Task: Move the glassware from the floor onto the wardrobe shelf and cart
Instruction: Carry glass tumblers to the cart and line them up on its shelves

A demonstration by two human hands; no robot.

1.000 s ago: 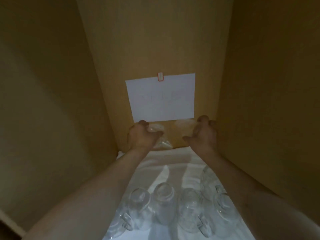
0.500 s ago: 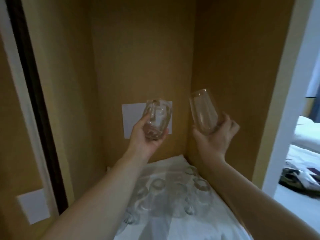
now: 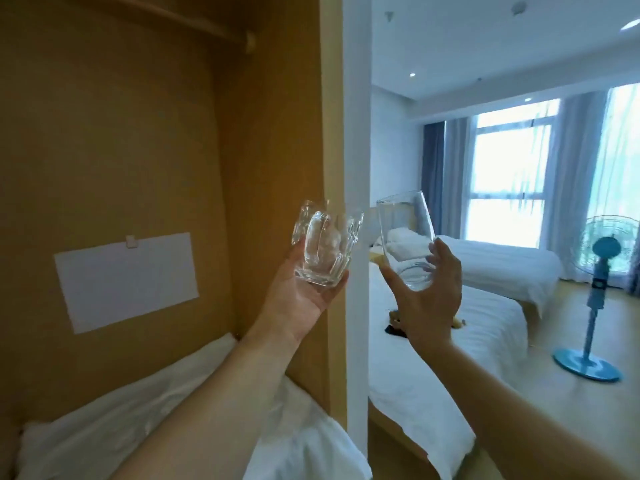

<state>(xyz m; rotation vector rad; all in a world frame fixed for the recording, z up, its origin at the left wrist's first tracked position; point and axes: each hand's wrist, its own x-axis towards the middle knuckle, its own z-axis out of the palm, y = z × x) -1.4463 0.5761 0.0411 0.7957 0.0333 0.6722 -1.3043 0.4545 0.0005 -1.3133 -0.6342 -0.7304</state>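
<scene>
We have swung out of the wardrobe and to the right: a second ago both hands were down at the back of the cloth-covered floor, among the glasses there, and half a second ago they were rising inside the wardrobe with one glass each. Now the bedroom fills the right side of the view and the glasses on the cloth are out of sight.

Our left hand point(image 3: 304, 292) has its grip closed round the base of a faceted mug point(image 3: 325, 249), handle facing us, upright with a slight tilt. Our right hand point(image 3: 427, 299) holds a tumbler point(image 3: 407, 244) low on its body, leaning left. The two glasses are just beside each other, apart (only narrowly). We judge this pair is in transit, and since we turn toward the room, the cart seems the likely target, though no cart shows yet.

The wardrobe's edge post point(image 3: 349, 133) stands right behind the glasses, the nearest thing to knock. Inside the wardrobe hang a paper sheet point(image 3: 126, 280) and, above, a rail point(image 3: 194, 20). Beyond lie two beds point(image 3: 485, 306) and a blue fan point(image 3: 599, 258).
</scene>
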